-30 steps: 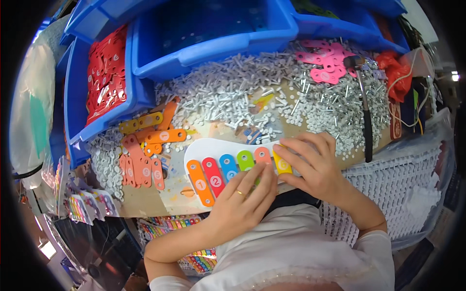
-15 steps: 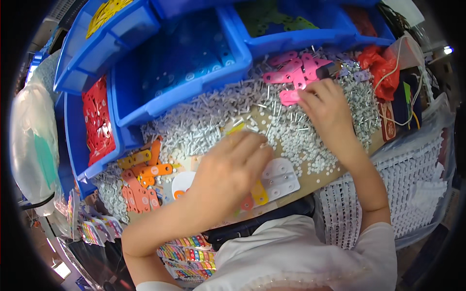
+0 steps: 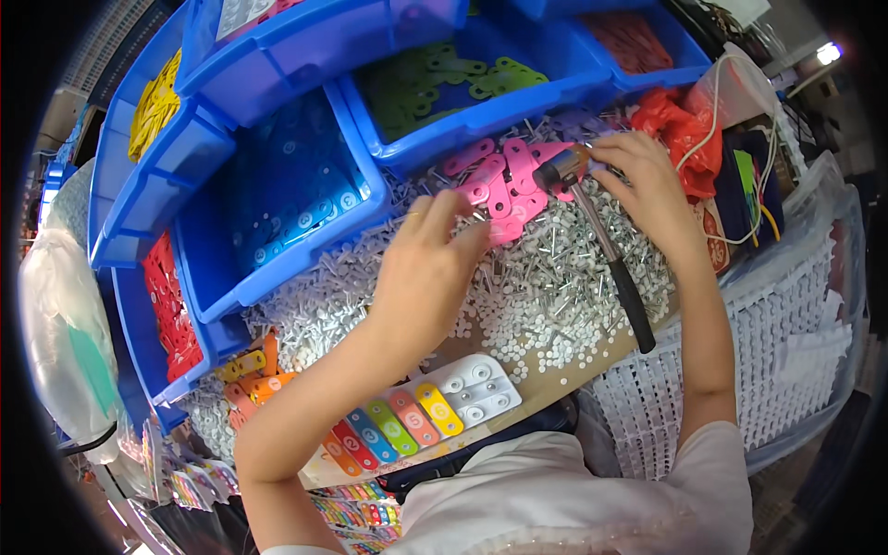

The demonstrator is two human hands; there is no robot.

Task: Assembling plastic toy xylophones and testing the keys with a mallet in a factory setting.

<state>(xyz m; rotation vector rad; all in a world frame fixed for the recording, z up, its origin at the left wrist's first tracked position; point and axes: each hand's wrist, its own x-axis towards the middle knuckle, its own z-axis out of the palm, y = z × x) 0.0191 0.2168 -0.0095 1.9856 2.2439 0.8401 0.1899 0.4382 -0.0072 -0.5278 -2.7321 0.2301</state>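
- Toy xylophone (image 3: 413, 418): laid along the table's (image 3: 566, 375) near edge.
- Hammer (image 3: 606, 242): laid across metal pins (image 3: 544, 264), toward the right edge.
- Left hand (image 3: 425, 268): held beside pink bars (image 3: 521, 165), fingers parted.
- Right hand (image 3: 645, 180): held beside the hammer; grasp cannot be told.

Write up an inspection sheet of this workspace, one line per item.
Surface: brown table, mostly covered.
Things: xylophone, six coloured bars showing, right end without bars; pink bars piled beyond it; hammer lying across loose parts.
Clutter: scattered pins and white washers.
Hands: left hand loosely open by the pink bars; right hand near the hammer's head; contact unclear for both.
Cables: white cord looped by a red bag.
Surroundings: blue bins behind, white basket at right.
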